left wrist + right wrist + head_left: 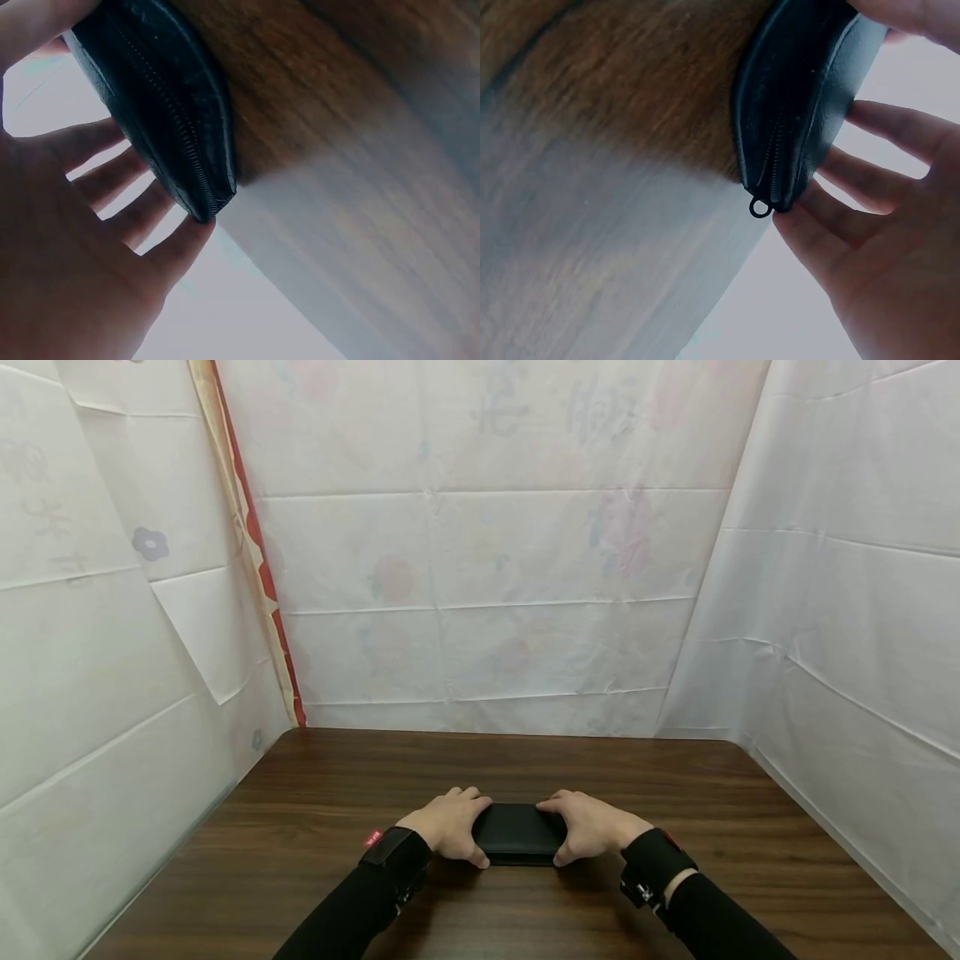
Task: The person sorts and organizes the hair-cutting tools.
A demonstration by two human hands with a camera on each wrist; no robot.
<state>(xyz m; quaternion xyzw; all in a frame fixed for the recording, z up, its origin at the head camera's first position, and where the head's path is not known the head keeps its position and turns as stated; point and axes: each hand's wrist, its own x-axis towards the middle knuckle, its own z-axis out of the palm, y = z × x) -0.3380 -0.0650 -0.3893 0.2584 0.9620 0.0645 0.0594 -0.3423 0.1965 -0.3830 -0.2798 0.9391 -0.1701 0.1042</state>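
A black leather zip pouch (519, 831) lies flat near the front middle of the wooden table, its long side running left to right. My left hand (450, 823) grips its left end, thumb at the near corner and fingers at the far one. The opposite end is held the same way by my right hand (596, 825). In the left wrist view a closed zipper (174, 112) runs along the side of the pouch. A small black ring (760, 208) hangs at the zipper's end in the right wrist view.
Brown wood grain covers the table (360, 777). White printed sheets hang round it: a back sheet (480, 652), a left sheet (97, 677) and a right sheet (847, 635). A red and cream strip (255, 543) marks the back left corner.
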